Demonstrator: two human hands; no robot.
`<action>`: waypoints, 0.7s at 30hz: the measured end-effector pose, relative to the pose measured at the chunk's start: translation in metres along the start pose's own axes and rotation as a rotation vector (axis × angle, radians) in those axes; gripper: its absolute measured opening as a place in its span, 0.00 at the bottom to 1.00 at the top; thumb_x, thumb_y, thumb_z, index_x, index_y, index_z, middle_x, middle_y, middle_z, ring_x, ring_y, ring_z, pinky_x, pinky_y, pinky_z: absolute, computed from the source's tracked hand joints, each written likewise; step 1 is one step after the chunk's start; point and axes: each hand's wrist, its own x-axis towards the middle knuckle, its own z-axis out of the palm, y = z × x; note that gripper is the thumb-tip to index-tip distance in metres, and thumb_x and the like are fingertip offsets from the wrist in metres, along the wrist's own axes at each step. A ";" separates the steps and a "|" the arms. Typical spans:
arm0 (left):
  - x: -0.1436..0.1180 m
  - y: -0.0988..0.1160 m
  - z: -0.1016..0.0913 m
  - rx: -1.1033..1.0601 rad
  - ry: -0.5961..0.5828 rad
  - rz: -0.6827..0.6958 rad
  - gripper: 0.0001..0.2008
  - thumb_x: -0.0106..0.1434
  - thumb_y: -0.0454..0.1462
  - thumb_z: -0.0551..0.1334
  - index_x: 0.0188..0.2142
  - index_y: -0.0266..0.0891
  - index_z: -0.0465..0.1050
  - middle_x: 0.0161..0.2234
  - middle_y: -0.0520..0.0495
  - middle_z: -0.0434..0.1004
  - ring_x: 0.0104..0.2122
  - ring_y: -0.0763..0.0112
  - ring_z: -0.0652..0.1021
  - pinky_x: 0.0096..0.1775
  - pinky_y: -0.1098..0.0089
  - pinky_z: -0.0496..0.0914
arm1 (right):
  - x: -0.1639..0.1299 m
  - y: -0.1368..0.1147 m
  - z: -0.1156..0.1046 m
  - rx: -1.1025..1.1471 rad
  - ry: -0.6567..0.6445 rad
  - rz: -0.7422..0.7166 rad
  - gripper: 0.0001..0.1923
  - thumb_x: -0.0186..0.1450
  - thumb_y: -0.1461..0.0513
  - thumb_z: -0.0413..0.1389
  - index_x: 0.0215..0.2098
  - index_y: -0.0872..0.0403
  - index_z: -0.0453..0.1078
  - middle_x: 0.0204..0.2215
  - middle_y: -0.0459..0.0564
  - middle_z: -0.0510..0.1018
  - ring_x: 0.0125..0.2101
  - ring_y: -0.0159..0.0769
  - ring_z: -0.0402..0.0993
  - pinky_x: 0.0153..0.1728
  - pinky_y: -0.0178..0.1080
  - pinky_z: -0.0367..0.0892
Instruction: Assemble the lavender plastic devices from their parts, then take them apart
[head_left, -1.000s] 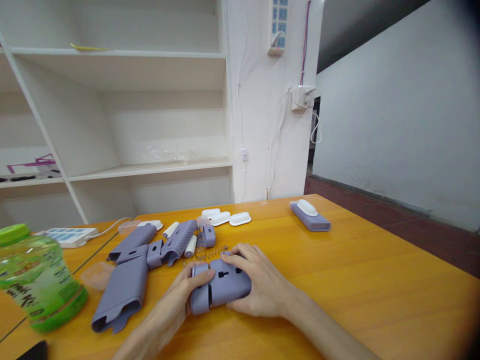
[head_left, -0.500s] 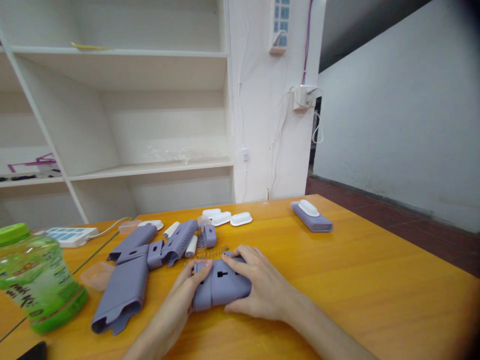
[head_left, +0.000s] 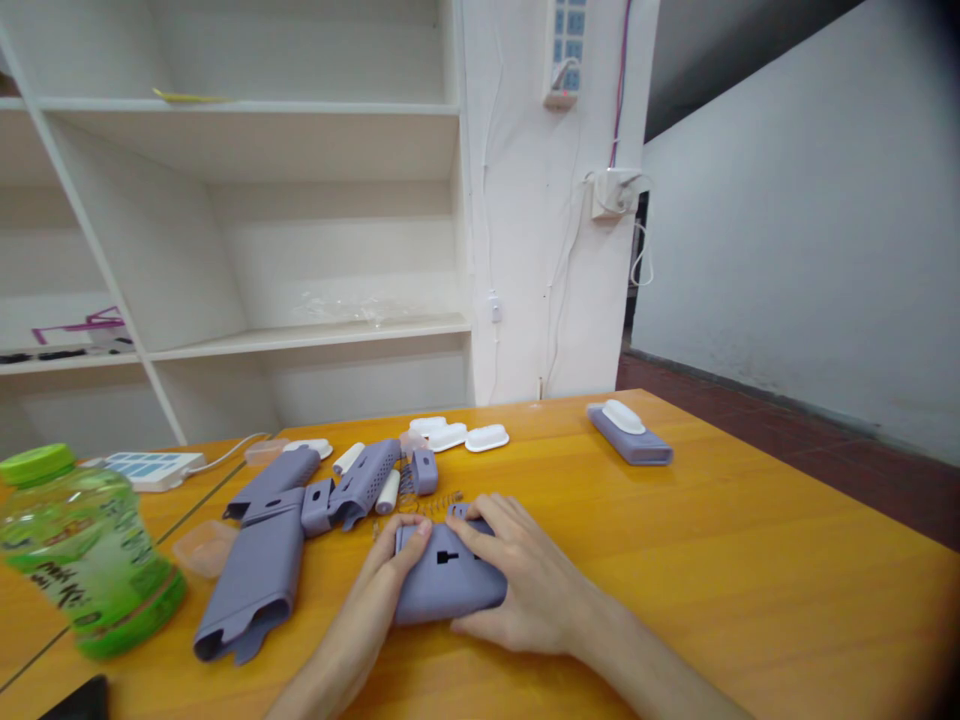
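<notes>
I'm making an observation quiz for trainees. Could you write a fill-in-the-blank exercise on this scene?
1. The purple casing is held between the left hand and the ____.
2. The bottle has a cap coloured ____.
3. On the far-right purple piece rests an oval part coloured ____.

Missing words: right hand; green; white.

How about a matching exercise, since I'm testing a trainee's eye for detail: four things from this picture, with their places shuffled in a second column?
Things
1. Purple plastic casing with black cutouts
2. Clear plastic bottle with a green cap
3. Flat purple plastic sleeve
4. Slim yellow strip

Places
A. On the white shelf
B. Beneath a white oval piece
C. Between the left hand and the right hand
D. At the left side of the orange-brown table

Right pairs: 1-C, 2-D, 3-B, 4-A
</notes>
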 end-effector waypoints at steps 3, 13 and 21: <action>0.006 -0.006 0.000 0.039 0.065 0.011 0.23 0.57 0.58 0.64 0.40 0.43 0.72 0.37 0.51 0.78 0.40 0.61 0.74 0.41 0.69 0.64 | 0.000 -0.001 0.001 -0.007 0.007 -0.006 0.46 0.50 0.51 0.71 0.63 0.51 0.63 0.53 0.55 0.69 0.52 0.49 0.63 0.54 0.49 0.60; 0.007 0.001 0.013 -0.283 -0.034 -0.087 0.27 0.45 0.51 0.75 0.39 0.42 0.70 0.36 0.48 0.78 0.34 0.63 0.79 0.34 0.68 0.70 | 0.004 0.012 -0.024 -0.016 -0.029 0.011 0.42 0.54 0.59 0.65 0.65 0.42 0.60 0.61 0.51 0.67 0.61 0.49 0.59 0.64 0.57 0.41; 0.002 -0.018 0.023 0.372 -0.117 0.181 0.25 0.59 0.58 0.63 0.22 0.40 0.67 0.19 0.49 0.73 0.19 0.72 0.68 0.24 0.72 0.59 | -0.002 0.051 -0.025 0.060 0.145 0.146 0.26 0.58 0.73 0.48 0.45 0.45 0.80 0.53 0.50 0.77 0.55 0.43 0.70 0.59 0.54 0.59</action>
